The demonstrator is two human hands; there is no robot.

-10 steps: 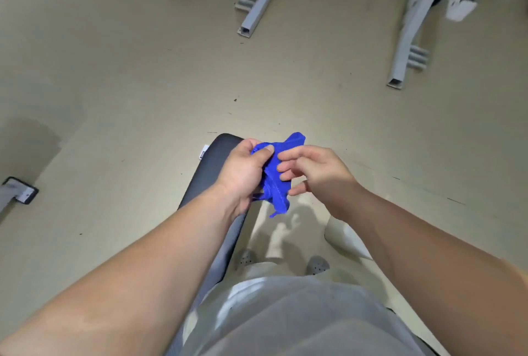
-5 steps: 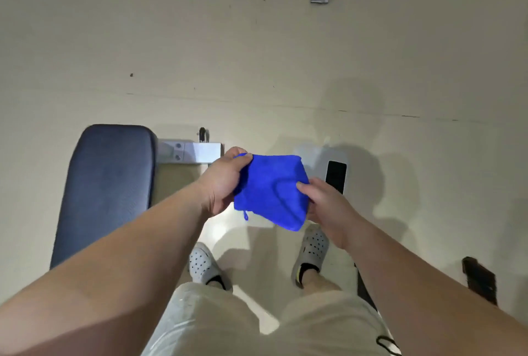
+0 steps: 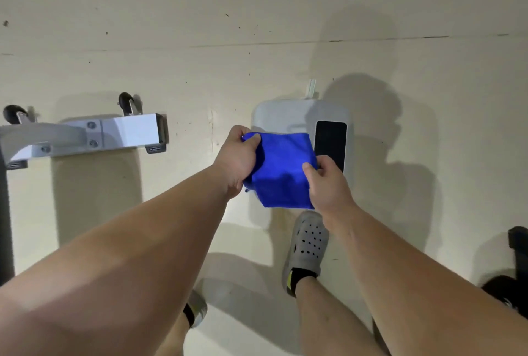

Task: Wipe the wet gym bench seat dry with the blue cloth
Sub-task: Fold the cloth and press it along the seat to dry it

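The blue cloth (image 3: 281, 170) hangs folded in a rough square between both my hands, in the air above the floor. My left hand (image 3: 238, 158) pinches its upper left corner. My right hand (image 3: 328, 184) grips its right edge. Of the gym bench only a dark sliver (image 3: 4, 212) shows at the far left edge, with its white metal foot (image 3: 85, 135) and two small black wheels (image 3: 125, 99) beside it. The seat surface is out of sight.
A white flat scale (image 3: 285, 115) with a black panel (image 3: 330, 144) lies on the beige floor just under the cloth. My grey perforated shoes (image 3: 307, 244) stand below it. A dark object (image 3: 514, 270) sits at the right edge.
The view has swung to the right, so the bench pad slid off to the left edge. Both hands keep hold of the cloth, which went from bunched up to spread into a folded square.
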